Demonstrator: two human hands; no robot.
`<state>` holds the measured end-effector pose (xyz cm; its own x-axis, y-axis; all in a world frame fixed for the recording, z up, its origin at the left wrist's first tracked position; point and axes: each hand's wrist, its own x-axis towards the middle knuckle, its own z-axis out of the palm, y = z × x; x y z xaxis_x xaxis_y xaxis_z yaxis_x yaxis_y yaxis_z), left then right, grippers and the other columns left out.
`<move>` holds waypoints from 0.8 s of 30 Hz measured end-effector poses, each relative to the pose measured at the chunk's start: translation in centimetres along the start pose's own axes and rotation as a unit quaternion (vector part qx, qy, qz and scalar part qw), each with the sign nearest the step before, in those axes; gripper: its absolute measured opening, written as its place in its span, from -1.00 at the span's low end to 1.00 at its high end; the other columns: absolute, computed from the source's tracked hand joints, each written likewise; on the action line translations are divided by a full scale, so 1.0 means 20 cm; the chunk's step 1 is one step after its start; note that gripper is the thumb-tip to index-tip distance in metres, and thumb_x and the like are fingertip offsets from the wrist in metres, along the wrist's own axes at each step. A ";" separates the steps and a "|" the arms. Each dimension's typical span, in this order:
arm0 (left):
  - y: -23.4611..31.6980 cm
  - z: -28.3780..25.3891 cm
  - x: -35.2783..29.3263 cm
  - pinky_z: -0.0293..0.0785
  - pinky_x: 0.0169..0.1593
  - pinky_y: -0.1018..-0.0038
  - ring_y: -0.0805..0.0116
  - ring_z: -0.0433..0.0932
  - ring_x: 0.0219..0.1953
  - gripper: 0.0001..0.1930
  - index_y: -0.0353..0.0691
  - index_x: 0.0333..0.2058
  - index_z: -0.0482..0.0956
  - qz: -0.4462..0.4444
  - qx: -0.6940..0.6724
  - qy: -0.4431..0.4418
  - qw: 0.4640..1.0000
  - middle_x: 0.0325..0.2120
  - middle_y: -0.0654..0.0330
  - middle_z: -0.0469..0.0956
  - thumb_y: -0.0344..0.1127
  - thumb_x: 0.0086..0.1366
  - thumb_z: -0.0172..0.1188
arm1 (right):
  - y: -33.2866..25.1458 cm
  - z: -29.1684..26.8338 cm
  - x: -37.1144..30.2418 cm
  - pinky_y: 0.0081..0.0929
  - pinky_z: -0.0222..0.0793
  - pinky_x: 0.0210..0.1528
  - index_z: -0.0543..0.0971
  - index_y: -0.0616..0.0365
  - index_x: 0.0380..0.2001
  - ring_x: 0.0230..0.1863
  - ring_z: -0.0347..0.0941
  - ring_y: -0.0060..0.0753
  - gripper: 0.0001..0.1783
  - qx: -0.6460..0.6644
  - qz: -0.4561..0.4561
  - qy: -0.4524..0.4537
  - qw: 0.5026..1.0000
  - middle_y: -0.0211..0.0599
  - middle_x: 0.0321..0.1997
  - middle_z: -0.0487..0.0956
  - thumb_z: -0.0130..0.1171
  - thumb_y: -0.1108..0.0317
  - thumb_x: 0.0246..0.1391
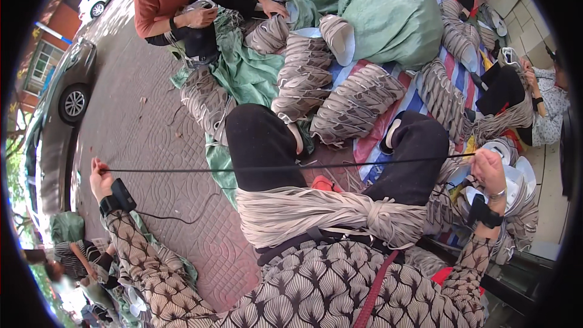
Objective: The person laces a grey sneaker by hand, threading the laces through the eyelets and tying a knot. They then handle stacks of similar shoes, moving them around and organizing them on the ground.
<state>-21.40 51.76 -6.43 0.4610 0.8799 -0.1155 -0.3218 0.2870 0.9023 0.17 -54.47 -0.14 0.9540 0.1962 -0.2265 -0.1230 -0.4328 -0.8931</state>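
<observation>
A thin dark cord (182, 170) is pulled taut across the view, above my knees. My left hand (100, 179) pinches one end out over the paving. At the right, my right hand (489, 170) has its fingers closed on the other end. Across my lap lies a thick bundle of flat beige laces (297, 209), gathered tight toward its right side. White insole-shaped pieces (516, 179) and greyish shoe uppers are close to my right hand. Both wrists carry black strapped devices, and a thin cable trails from the left one.
Stacked grey-brown shoe uppers (358, 103) lie before my knees on a striped sheet (419, 94). A large green sack (395, 21) stands behind them. A person in an orange top (167, 0) sits far left, another person (546, 103) at right. Parked cars (51, 127) line the left.
</observation>
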 end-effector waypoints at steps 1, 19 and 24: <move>0.01 -0.06 0.02 0.53 -0.29 0.59 0.43 0.48 -0.41 -0.76 -0.37 -0.05 0.44 -0.008 0.019 -0.005 1.000 -0.18 0.06 0.54 -0.57 0.33 -0.06 | 0.03 -0.03 0.02 -0.72 -0.02 -0.66 0.50 0.26 -0.43 -0.75 0.07 -0.78 -0.67 -0.020 0.005 0.012 1.000 -0.62 -0.78 0.23 -0.04 0.22 0.30; -1.05 1.25 -0.73 0.45 -0.27 0.64 0.60 0.42 -0.39 -0.53 -0.35 0.22 0.22 -0.230 0.017 -0.194 0.954 0.03 0.10 0.43 -0.50 0.34 -0.06 | 0.87 -1.62 -0.67 -0.24 0.29 0.00 0.44 0.28 -0.02 -0.03 0.37 -0.01 -0.59 -0.521 0.225 0.473 0.674 -0.01 -0.06 0.45 0.04 0.25 0.11; -0.78 2.14 -1.20 0.43 -0.36 0.66 0.61 0.45 -0.48 -0.77 -0.34 -0.06 0.47 -0.136 0.204 -0.490 0.837 -0.22 0.15 0.58 -0.46 0.36 -0.07 | 0.30 -0.27 0.53 -0.50 0.26 0.14 0.50 0.30 0.04 0.04 0.44 -0.46 -0.58 -0.108 0.016 0.283 0.953 -0.25 0.03 0.55 -0.09 0.21 0.30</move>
<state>7.90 9.91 -0.02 0.9922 0.0140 -0.1239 0.1220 0.0963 0.9878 10.99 -59.69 -5.86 0.9529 -0.2994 0.0473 -0.1545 -0.6138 -0.7742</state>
